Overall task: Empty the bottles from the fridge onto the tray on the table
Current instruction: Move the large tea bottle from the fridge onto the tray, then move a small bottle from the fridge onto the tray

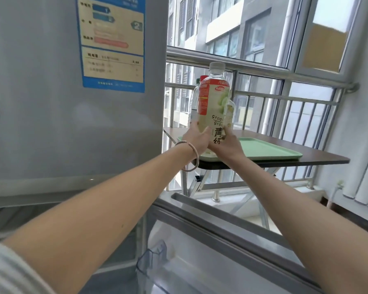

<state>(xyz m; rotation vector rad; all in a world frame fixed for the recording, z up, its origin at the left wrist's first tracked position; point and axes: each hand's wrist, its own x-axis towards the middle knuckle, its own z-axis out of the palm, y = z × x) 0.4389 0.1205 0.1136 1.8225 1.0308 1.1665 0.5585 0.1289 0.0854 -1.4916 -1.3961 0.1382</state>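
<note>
A green tea bottle [214, 100] with a white cap and a red and pale green label stands upright over the left end of the green tray [270, 150]. My left hand [194, 140] and my right hand [226, 143] both grip its lower part. Behind it peeks a clear bottle with a red cap [194, 102], and another small bottle [231, 112] shows at its right. The tray lies on a dark folding table [319, 159]. The grey fridge [51, 102] fills the left side.
The open lower fridge door [232, 240] with its clear shelf runs across the bottom under my arms. A metal railing [285, 96] and windows stand behind the table. A blue energy label [113, 43] is stuck on the fridge.
</note>
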